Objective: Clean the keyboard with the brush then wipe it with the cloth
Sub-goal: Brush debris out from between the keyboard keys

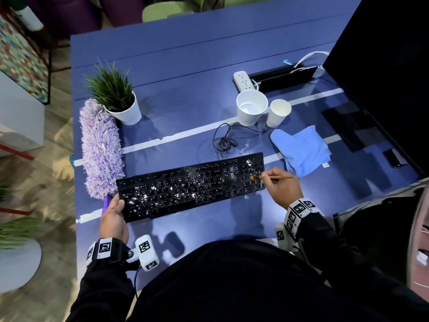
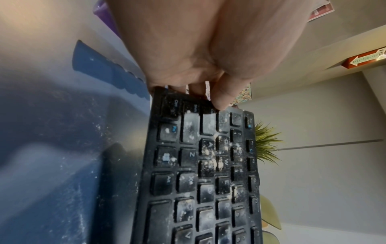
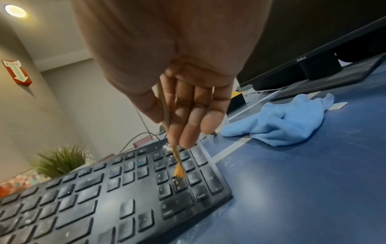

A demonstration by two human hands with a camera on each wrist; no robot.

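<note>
A black keyboard (image 1: 190, 185) speckled with white crumbs lies across the blue table (image 1: 185, 89). My left hand (image 1: 115, 213) grips its left end, thumb over the keys (image 2: 219, 99), and that end looks lifted a little. My right hand (image 1: 282, 185) pinches a thin wooden brush (image 1: 270, 177). Its orange bristles (image 3: 180, 172) touch the number-pad keys at the keyboard's (image 3: 125, 198) right end. A light blue cloth (image 1: 301, 151) lies crumpled on the table just beyond my right hand, also in the right wrist view (image 3: 277, 122).
A purple fluffy duster (image 1: 101, 149) lies left of the keyboard beside a potted plant (image 1: 116, 96). Two white cups (image 1: 251, 110) and the coiled keyboard cable (image 1: 224, 141) sit behind it. A power strip (image 1: 242, 81), a monitor (image 1: 383, 77) and its stand fill the right side.
</note>
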